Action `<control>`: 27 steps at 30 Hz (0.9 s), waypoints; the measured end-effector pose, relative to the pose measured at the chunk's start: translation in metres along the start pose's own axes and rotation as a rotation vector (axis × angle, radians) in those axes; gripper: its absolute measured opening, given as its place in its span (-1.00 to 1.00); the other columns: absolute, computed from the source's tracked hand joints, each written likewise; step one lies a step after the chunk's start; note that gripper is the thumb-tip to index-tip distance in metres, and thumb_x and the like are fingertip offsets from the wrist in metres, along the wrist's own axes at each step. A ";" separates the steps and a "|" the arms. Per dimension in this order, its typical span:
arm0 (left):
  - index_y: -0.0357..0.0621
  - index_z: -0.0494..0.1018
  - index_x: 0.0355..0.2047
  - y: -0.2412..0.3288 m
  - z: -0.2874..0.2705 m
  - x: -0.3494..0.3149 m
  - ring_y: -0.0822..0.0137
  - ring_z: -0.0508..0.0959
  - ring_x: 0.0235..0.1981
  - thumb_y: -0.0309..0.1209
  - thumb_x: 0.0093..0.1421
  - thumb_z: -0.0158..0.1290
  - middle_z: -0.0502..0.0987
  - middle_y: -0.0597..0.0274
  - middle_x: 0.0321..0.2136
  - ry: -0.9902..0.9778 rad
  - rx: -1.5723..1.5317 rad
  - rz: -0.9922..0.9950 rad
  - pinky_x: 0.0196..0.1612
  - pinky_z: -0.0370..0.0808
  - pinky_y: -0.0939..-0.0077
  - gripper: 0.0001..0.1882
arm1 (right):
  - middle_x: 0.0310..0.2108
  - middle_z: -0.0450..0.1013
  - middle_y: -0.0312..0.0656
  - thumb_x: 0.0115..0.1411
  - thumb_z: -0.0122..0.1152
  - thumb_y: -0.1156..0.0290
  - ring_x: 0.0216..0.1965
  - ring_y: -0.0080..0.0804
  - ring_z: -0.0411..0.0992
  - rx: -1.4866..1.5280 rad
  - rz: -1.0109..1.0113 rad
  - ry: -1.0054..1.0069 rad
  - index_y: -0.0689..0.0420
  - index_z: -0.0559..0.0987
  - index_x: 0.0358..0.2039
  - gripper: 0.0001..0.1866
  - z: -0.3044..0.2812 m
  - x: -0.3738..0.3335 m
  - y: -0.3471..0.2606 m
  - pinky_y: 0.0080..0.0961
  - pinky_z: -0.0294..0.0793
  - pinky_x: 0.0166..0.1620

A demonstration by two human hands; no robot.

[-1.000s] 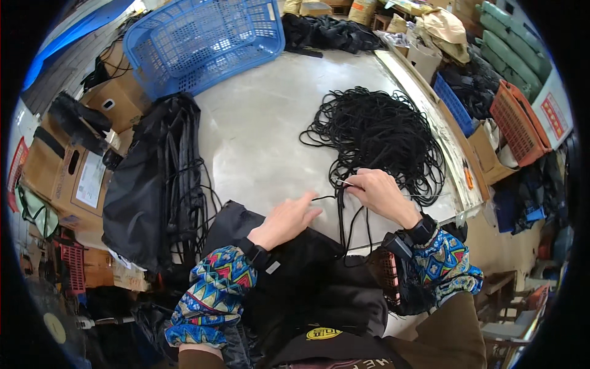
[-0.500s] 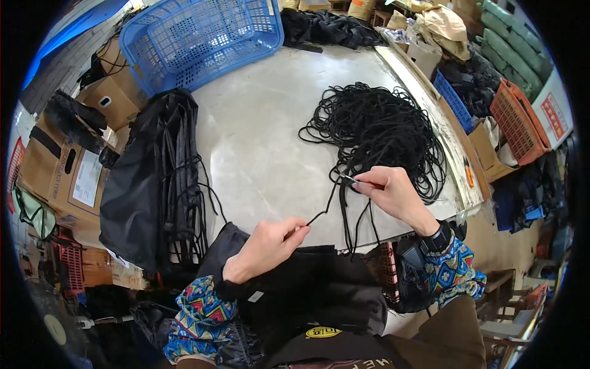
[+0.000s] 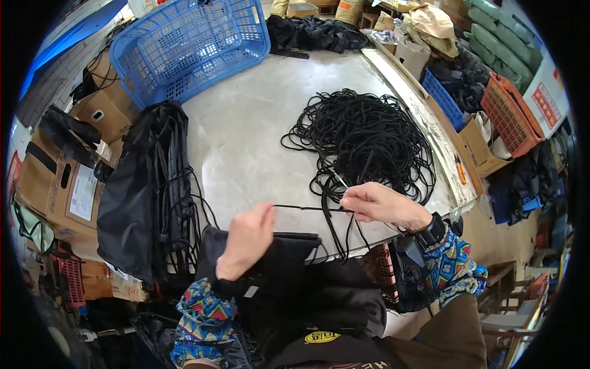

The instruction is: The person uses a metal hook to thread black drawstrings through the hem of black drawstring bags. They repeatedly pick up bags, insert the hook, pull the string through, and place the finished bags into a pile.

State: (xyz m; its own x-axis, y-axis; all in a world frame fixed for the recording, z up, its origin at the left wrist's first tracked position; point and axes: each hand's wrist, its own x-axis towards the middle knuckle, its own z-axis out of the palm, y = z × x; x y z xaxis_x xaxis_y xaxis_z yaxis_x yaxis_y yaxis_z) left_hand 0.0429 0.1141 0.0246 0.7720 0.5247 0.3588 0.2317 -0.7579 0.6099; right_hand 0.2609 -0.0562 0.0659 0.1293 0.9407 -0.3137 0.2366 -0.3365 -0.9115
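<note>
A length of black cord (image 3: 302,208) runs taut, nearly level, between my two hands over the table's near edge. My left hand (image 3: 246,240) is closed on one end of it, its fingers slightly blurred. In my right hand (image 3: 384,206) the fingers pinch the cord's other end and a thin metal rod (image 3: 340,179) that points up and left. Just beyond that hand lies a big tangled heap of black cord (image 3: 369,138), with a few strands hanging over the edge. A folded black fabric piece (image 3: 289,243) lies at the near edge, beside my left hand.
Black drawstring bags (image 3: 141,197) are stacked along the left side. A blue plastic basket (image 3: 190,55) stands at the back left, near black cloth (image 3: 319,34). An orange-handled tool (image 3: 460,169) rests by the right edge. Cardboard boxes (image 3: 67,190) and an orange crate (image 3: 510,114) flank the table.
My left hand has risen and moved slightly left, pulling the cord straight. My right hand has moved a little down, and the metal rod now points more upward. The whole view has shifted slightly.
</note>
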 end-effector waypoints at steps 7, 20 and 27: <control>-0.34 0.46 -0.37 0.001 -0.004 0.001 0.36 0.44 -0.69 -0.46 0.19 0.02 0.44 0.08 -0.70 -0.009 -0.098 -0.074 -0.58 0.34 0.51 -0.85 | -0.58 0.45 -0.35 0.30 0.00 0.26 -0.64 -0.77 0.16 0.188 0.025 -0.197 0.16 0.48 -0.42 -0.74 -0.004 -0.009 -0.008 -0.75 0.16 -0.57; -0.20 0.47 -0.21 0.012 -0.007 0.006 -0.05 0.54 -0.55 -0.40 0.15 0.04 0.49 -0.13 -0.59 -0.139 -0.094 -0.240 -0.49 0.43 0.23 -0.78 | -0.71 0.30 -0.46 0.24 0.12 0.30 -0.70 -0.82 0.13 0.356 0.096 0.086 0.18 0.59 -0.35 -0.79 0.003 -0.021 -0.003 -0.82 0.00 -0.66; -0.26 0.49 -0.12 0.063 0.032 0.027 0.66 0.31 -0.59 -0.40 0.19 0.10 0.40 0.43 -0.66 -0.338 -0.606 -0.118 -0.52 0.30 0.71 -0.72 | -0.69 0.30 -0.46 0.24 0.13 0.29 -0.68 -0.81 0.14 0.378 0.055 0.088 0.17 0.60 -0.34 -0.79 0.006 -0.020 -0.008 -0.81 0.02 -0.65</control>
State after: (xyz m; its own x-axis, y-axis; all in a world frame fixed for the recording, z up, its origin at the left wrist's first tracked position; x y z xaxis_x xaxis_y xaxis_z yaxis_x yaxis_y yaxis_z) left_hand 0.0969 0.0679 0.0504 0.9263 0.3666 0.0866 0.0305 -0.3023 0.9527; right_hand 0.2502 -0.0719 0.0782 0.2178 0.9088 -0.3558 -0.1420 -0.3312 -0.9328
